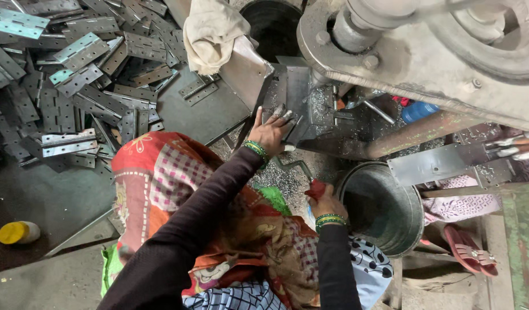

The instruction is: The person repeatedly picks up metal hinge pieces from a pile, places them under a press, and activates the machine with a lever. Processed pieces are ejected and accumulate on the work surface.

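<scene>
We record first the grey press machine (425,51), which fills the upper right of the view, its heavy round housing overhanging the work area. To the upper left lies a large heap of flat metal hinge plates (75,86), grey and pale blue-grey, spread loosely over the dark floor. A patterned red and orange cloth (161,172) covers the person's lap in the centre. At lower right stands a round metal bucket (382,206), open-topped, its inside dark. A pale rag (210,31) hangs over the sloped metal chute at top centre. A long drilled metal plate (442,162) reaches in from the right edge, held by another person's fingers; a red sandal (468,250) sits below it. We note the left hand (270,131), with green bangles at the wrist, resting on the dark metal piece (296,106) on the machine bed just beneath the press head; its fingers are spread and laid flat on that piece. The right hand (327,202), also bangled, sits just beside the bucket rim with its fingers closed around a small red object (316,188); what that object is we cannot tell. A small yellow-capped container (18,232) lies at the far left; no label is readable on it.
</scene>
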